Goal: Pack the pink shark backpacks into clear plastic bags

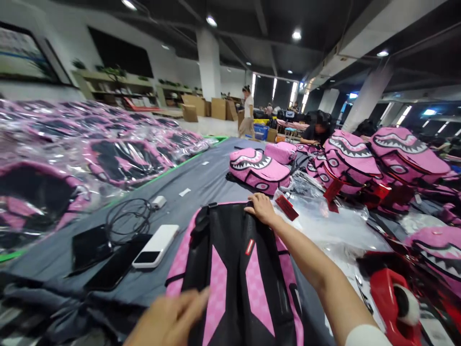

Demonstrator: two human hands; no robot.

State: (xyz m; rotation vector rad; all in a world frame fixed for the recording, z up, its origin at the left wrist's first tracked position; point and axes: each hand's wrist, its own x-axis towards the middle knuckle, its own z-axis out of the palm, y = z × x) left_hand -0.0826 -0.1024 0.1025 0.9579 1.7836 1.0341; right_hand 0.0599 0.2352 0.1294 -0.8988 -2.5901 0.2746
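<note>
A pink and black backpack [236,269] lies in front of me with its black back panel and straps facing up. At its far end my right hand [261,209] grips the top edge, fingers curled over near the corner. Low in the picture my left hand [169,317] is over the backpack's near left side, smeared by motion. Whether it touches the bag I cannot tell. A red tag [286,206] lies just beyond my right hand. To the left of the backpack are a white power bank [156,246] and a dark phone-like slab [117,264].
Plastic-wrapped pink bags [126,161] cover the left side behind a green edge strip. Pink shark-mouth backpacks [351,158] are piled at the right. A red tape dispenser [391,305] stands near right. A coiled cable [129,216] lies left. Two people are farther back.
</note>
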